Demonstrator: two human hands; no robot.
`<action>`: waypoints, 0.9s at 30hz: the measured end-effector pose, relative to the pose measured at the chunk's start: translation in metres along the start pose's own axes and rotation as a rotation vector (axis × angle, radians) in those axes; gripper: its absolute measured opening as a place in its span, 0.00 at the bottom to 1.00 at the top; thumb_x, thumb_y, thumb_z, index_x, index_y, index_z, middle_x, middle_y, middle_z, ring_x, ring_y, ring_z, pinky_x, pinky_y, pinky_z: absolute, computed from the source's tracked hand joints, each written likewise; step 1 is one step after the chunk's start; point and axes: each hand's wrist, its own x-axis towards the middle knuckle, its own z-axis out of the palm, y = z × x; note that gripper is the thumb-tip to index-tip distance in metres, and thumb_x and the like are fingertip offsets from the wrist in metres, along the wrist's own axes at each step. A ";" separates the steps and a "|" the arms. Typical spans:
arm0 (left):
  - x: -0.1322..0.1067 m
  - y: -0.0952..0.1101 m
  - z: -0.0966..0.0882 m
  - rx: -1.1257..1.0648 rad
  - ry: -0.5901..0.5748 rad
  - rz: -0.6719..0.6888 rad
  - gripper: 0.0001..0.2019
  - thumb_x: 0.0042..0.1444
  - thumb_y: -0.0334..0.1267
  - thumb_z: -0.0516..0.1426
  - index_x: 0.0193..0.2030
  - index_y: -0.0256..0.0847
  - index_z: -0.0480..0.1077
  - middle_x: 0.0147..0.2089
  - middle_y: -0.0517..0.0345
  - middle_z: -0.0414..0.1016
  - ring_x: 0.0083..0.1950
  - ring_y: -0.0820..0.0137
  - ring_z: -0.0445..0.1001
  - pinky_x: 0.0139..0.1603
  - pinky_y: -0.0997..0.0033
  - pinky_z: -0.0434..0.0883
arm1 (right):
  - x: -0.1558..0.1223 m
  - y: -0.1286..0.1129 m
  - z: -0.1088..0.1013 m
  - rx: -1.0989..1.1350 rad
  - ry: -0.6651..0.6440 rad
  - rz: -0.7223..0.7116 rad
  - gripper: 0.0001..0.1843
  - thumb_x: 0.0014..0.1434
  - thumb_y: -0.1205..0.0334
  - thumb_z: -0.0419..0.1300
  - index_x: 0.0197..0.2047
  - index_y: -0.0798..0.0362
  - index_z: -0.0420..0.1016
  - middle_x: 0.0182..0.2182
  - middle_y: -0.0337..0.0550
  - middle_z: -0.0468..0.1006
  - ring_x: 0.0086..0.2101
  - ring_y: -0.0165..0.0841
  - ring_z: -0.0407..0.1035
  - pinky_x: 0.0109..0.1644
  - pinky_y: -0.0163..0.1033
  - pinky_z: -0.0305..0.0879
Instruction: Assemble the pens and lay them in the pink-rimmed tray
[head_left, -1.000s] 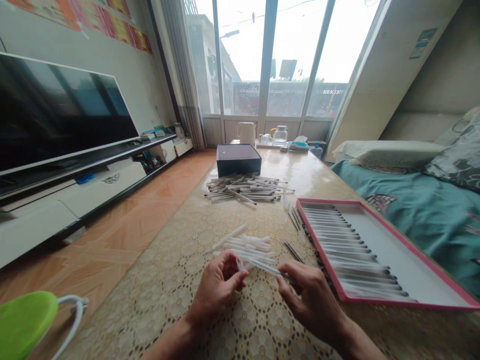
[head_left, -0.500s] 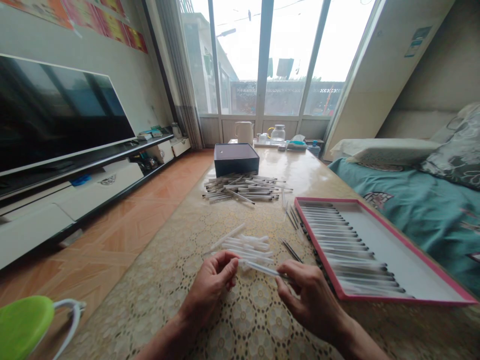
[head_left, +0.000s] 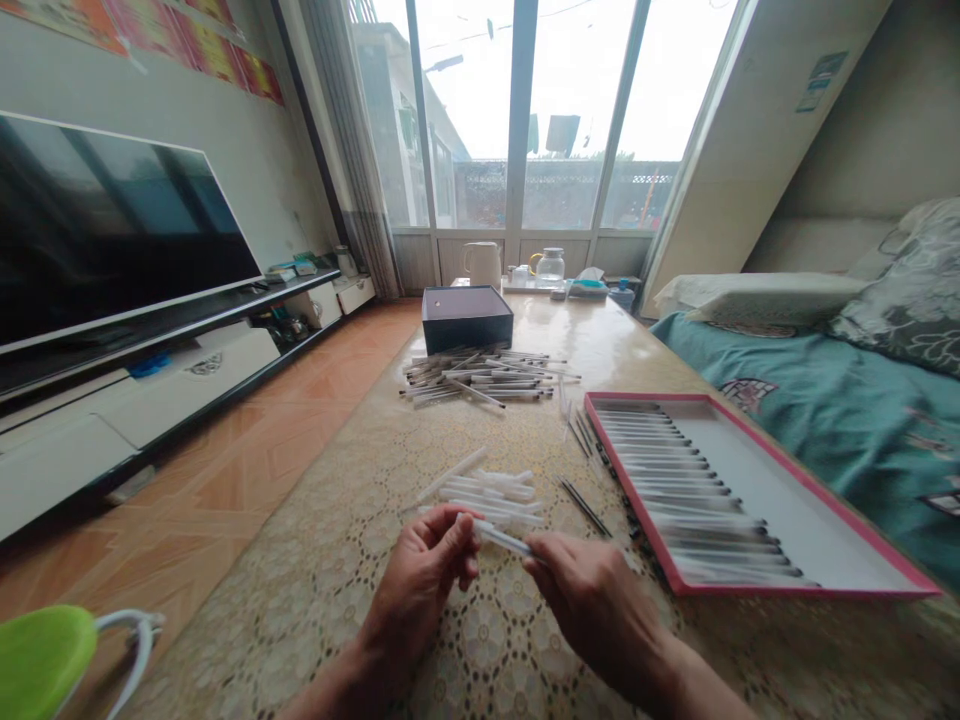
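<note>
Between my two hands is a translucent white pen (head_left: 504, 539), slanting down to the right. My left hand (head_left: 421, 572) pinches its left end between thumb and fingers. Closed round the right end is my right hand (head_left: 598, 590), which hides that end. Just beyond my fingers lie several loose white pen barrels (head_left: 491, 492) in a small heap. Thin dark refills (head_left: 585, 505) rest on the patterned tablecloth (head_left: 315, 540) above my right hand. To the right, a pink-rimmed tray (head_left: 814, 460) holds a row of white pens with dark tips (head_left: 675, 480).
Farther along the table, a pile of pens (head_left: 480, 378) lies before a dark blue box (head_left: 469, 330). Small black pieces (head_left: 634, 520) line the tray's left edge. A jug (head_left: 482, 264), a glass pitcher (head_left: 550, 267) and tissues (head_left: 587, 285) stand at the far end. A green seat (head_left: 45, 660) is lower left.
My right hand has moved left, nearer my left hand, and less of the pen shows between them. The camera view has shifted slightly. My left hand keeps its pinch.
</note>
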 end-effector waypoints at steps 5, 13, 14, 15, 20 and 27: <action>-0.001 -0.004 0.002 0.046 -0.013 0.048 0.09 0.49 0.41 0.60 0.33 0.37 0.70 0.21 0.64 0.69 0.17 0.81 0.63 0.16 0.82 0.57 | -0.002 -0.008 0.008 -0.055 0.070 -0.002 0.12 0.63 0.65 0.46 0.30 0.52 0.64 0.22 0.37 0.70 0.22 0.29 0.61 0.27 0.35 0.44; -0.003 -0.005 0.000 0.138 -0.044 0.109 0.10 0.51 0.42 0.59 0.32 0.37 0.68 0.20 0.64 0.68 0.16 0.82 0.62 0.16 0.83 0.56 | -0.001 -0.014 0.005 0.438 -0.111 0.267 0.17 0.63 0.58 0.46 0.27 0.54 0.66 0.21 0.36 0.68 0.23 0.26 0.62 0.28 0.31 0.50; -0.003 -0.006 0.000 0.147 -0.046 0.120 0.10 0.51 0.42 0.59 0.32 0.37 0.68 0.20 0.64 0.68 0.16 0.81 0.63 0.16 0.83 0.57 | 0.000 -0.015 0.004 0.519 -0.126 0.307 0.17 0.63 0.57 0.46 0.26 0.54 0.67 0.21 0.36 0.67 0.24 0.26 0.61 0.28 0.31 0.51; -0.003 -0.006 0.000 0.153 -0.046 0.130 0.10 0.51 0.42 0.59 0.32 0.37 0.68 0.20 0.64 0.68 0.16 0.81 0.63 0.16 0.83 0.57 | 0.001 -0.016 0.003 0.600 -0.142 0.344 0.18 0.62 0.56 0.47 0.26 0.55 0.68 0.20 0.35 0.65 0.23 0.26 0.60 0.28 0.30 0.51; -0.002 -0.006 0.001 0.178 -0.045 0.150 0.10 0.51 0.42 0.59 0.33 0.37 0.69 0.19 0.64 0.68 0.17 0.81 0.63 0.16 0.82 0.58 | 0.007 -0.014 -0.001 0.825 -0.191 0.428 0.19 0.61 0.55 0.49 0.26 0.57 0.71 0.18 0.32 0.57 0.21 0.24 0.52 0.24 0.30 0.49; 0.002 -0.006 0.000 0.256 -0.083 0.111 0.23 0.49 0.45 0.59 0.51 0.39 0.64 0.23 0.64 0.70 0.16 0.81 0.61 0.16 0.81 0.57 | 0.018 0.007 -0.053 0.630 -0.040 0.396 0.18 0.63 0.55 0.47 0.32 0.56 0.72 0.20 0.33 0.60 0.23 0.25 0.55 0.26 0.30 0.51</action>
